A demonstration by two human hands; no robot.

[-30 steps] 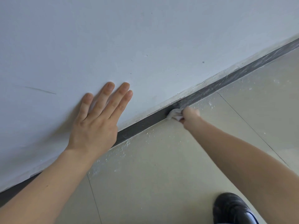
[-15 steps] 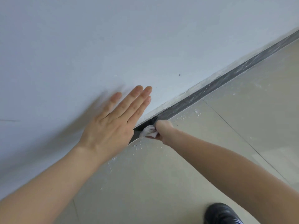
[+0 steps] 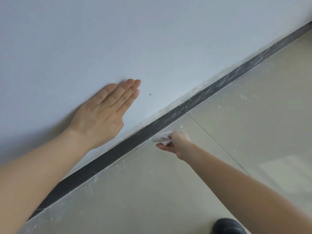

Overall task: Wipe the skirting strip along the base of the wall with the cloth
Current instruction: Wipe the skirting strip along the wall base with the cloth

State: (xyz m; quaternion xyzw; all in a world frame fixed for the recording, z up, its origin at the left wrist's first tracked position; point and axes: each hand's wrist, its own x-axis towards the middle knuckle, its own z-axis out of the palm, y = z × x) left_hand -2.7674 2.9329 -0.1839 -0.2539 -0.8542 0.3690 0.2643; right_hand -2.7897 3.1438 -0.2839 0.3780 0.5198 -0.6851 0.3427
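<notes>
A dark grey skirting strip (image 3: pixel 209 92) runs diagonally along the base of the white wall (image 3: pixel 152 39), from lower left to upper right. Its right part carries white dust streaks, while the left part looks cleaner. My right hand (image 3: pixel 175 142) grips a small crumpled white cloth (image 3: pixel 163 136) at the strip's lower edge, where it meets the floor. My left hand (image 3: pixel 103 115) lies flat on the wall above the strip, fingers straight and together.
Pale beige floor tiles (image 3: pixel 253 115) with white specks near the strip fill the lower right. A thin tile joint (image 3: pixel 219 144) runs diagonally. A black shoe tip (image 3: pixel 228 226) shows at the bottom edge.
My left hand slid right along the wall. My right hand moved the cloth left along the strip, then back to the right, away from the left hand.
</notes>
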